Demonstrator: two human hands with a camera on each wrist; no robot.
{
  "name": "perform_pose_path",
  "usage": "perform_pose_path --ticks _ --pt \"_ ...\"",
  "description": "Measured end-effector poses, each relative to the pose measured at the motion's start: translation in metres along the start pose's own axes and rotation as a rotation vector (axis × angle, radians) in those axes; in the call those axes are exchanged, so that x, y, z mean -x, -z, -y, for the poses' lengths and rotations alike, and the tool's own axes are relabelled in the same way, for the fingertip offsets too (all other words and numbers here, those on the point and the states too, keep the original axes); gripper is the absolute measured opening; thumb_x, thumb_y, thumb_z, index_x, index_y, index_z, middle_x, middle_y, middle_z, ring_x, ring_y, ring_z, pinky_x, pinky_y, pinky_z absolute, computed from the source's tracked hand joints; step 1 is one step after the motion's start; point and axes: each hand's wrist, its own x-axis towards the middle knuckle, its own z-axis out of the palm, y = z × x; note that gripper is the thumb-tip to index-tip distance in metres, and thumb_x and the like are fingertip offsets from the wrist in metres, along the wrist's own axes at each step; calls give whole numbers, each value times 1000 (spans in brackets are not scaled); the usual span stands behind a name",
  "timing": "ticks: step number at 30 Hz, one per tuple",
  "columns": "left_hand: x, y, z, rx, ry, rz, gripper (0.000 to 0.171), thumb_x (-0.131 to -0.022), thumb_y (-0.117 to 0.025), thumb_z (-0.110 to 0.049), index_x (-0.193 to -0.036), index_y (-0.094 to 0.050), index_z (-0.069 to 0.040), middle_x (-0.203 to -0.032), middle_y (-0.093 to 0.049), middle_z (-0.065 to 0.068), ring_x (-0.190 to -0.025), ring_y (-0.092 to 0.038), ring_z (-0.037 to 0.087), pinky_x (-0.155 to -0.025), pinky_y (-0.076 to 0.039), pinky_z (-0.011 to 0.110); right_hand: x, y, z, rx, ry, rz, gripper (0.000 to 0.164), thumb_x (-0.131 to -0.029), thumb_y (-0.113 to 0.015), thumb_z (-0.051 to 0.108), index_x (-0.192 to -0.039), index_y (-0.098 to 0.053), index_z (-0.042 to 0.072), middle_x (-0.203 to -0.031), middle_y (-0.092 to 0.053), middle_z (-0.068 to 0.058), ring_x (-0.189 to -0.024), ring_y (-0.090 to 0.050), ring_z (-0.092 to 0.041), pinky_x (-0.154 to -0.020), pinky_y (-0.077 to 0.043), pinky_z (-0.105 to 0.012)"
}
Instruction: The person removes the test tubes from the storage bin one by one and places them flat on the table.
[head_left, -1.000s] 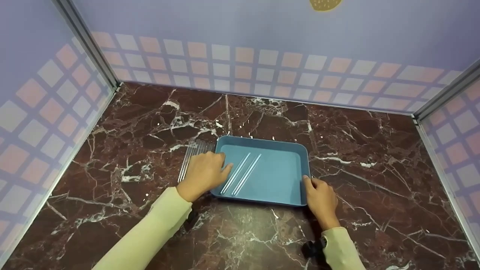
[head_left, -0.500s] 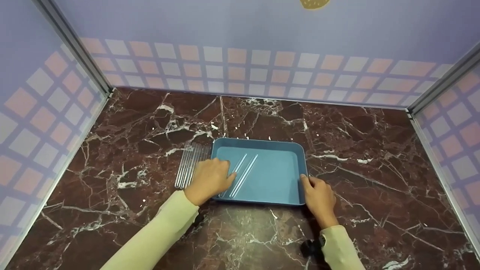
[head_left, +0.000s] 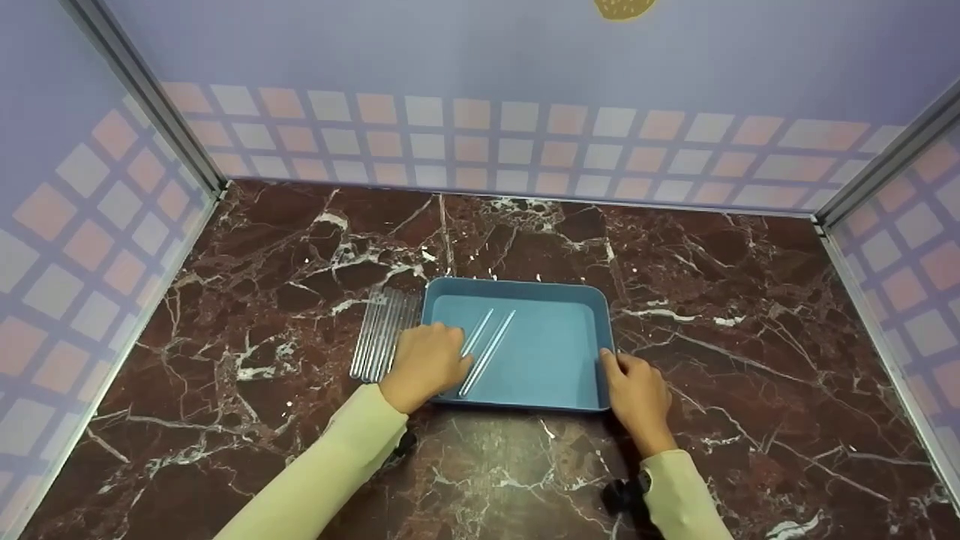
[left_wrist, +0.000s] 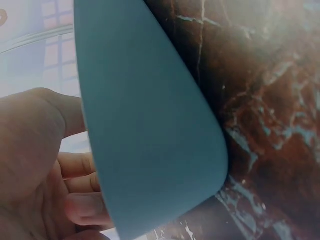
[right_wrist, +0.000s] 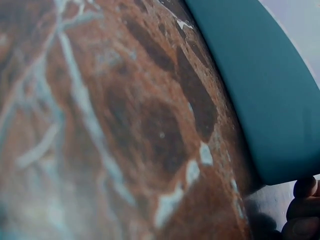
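A blue rectangular tray (head_left: pixel 547 341) lies on the marbled table. Inside it are two slim clear tubes, the right one (head_left: pixel 489 351) fully visible and the left one (head_left: pixel 478 330) partly covered. My left hand (head_left: pixel 424 364) is over the tray's left rim, with bent fingers and the thumb over the left tube. In the left wrist view its fingertips partly disappear behind the tray wall (left_wrist: pixel 150 125), so whether they pinch the tube is hidden. My right hand (head_left: pixel 639 394) grips the tray's right side, thumb at the rim, fingers (right_wrist: pixel 305 210) outside.
Several similar clear tubes (head_left: pixel 375 337) lie side by side on the marbled table (head_left: pixel 735 360), just left of the tray. Patterned panels (head_left: pixel 525 142) enclose the table at the back and both sides.
My left hand has moved slightly right and nearer to me, over the lower part of the left tube, uncovering more of the tubes outside. The right hand keeps its grip.
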Motion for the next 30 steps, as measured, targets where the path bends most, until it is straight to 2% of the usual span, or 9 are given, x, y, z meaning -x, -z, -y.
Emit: perform_pose_path --ticks 8,14,20,26,30 --pt "-4 -4 -1 -37 2 51 48 -84 -68 -36 -52 -38 -17 -51 -45 0 -44 -44 18 -39 -31 36 2 -2 0 -5 -3 0 49 -96 -44 55 -94 -71 15 -112 -69 -19 -102 -64 -43 -77 -44 -59" --pt "-7 -7 -2 -31 2 54 49 -84 -67 -33 -51 -33 -18 -51 -41 -1 -45 -40 17 -39 -30 35 0 -1 0 -5 0 -3 48 -95 -45 55 -84 -67 14 -109 -70 -19 -99 -64 -44 -75 -43 -59" --pt "-8 -9 -2 -48 4 41 46 -84 -66 -33 -52 -38 -17 -53 -48 1 -45 -43 18 -39 -34 37 0 -1 1 -5 1 -5 48 -95 -45 55 -80 -65 14 -109 -70 -19 -98 -64 -44 -75 -43 -58" --pt "-7 -5 -3 -26 -3 26 46 -83 -64 -28 -51 -32 -18 -51 -38 -2 -45 -37 16 -37 -30 36 0 0 0 -6 8 -5 48 -95 -45 55 -77 -63 15 -106 -70 -18 -97 -65 -42 -75 -43 -57" --pt "-5 -1 -3 -13 -21 -12 48 -82 -64 -25 -50 -28 -19 -48 -31 -4 -43 -32 15 -37 -25 34 1 -1 0 2 8 -9 51 -95 -44 57 -68 -54 15 -88 -69 -15 -86 -65 -37 -68 -42 -51"
